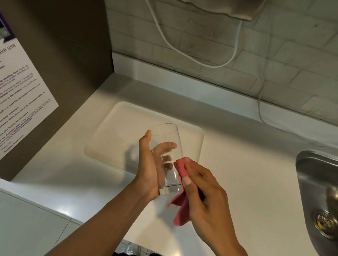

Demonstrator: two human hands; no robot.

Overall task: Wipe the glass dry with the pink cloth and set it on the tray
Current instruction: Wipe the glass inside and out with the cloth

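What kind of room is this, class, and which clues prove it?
Probably a shared office or workplace kitchenette: a steel sink set in the white counter, and a microwave-use notice on the cabinet side.

The tray [123, 119] lies on the worktop [242, 177] in the middle of the frame. The glass [168, 148] is tilted above the tray's lower right part, with its open end toward the wall. The left hand [149, 167] is on its left side. The right hand [204, 202] presses the cloth [179, 204] on its right side. The sink [327, 198] is set in the worktop at the right edge. A paper sign [7, 94] hangs at the left. A cable [192, 55] hangs on the wall at the top.
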